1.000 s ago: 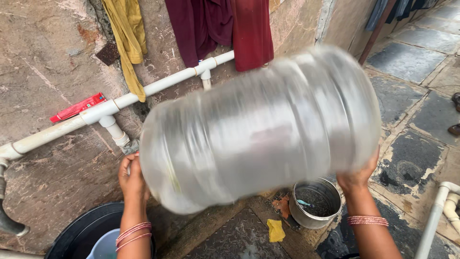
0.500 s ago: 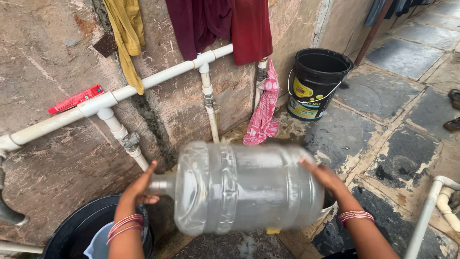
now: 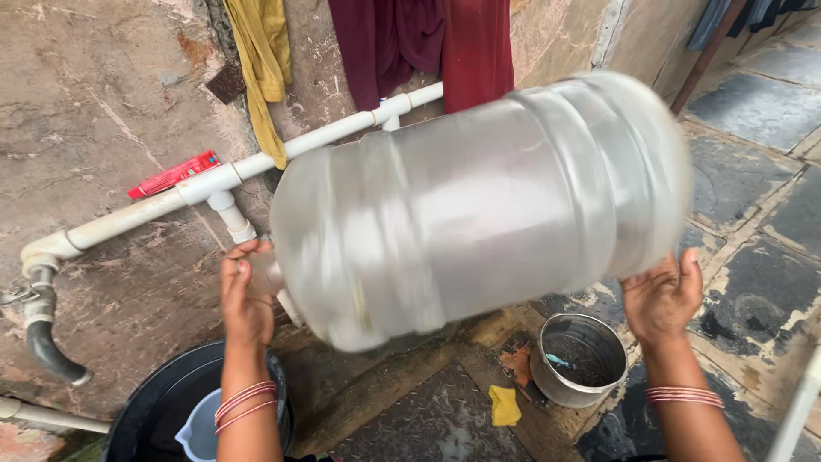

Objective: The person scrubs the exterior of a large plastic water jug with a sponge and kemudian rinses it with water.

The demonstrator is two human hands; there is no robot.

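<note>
A big clear plastic water jug [image 3: 487,205] lies on its side in the air, blurred by motion, its bottom end raised to the right. My left hand [image 3: 244,295] covers the neck end at the lower left. My right hand [image 3: 663,295] presses against the base at the lower right. Both wrists wear thin red bangles. The jug hides much of the wall and floor behind it.
A white pipe [image 3: 171,197] runs along the stone wall, with a red tube-like item [image 3: 175,174] on it. Yellow cloth [image 3: 261,60] and dark red cloth [image 3: 428,47] hang above. A black tub [image 3: 150,411] sits lower left, a steel pot [image 3: 581,359] lower right.
The jug has swung up from low near the ground and now fills the middle of the view, bottom end raised to the right. Both hands followed it upward.
</note>
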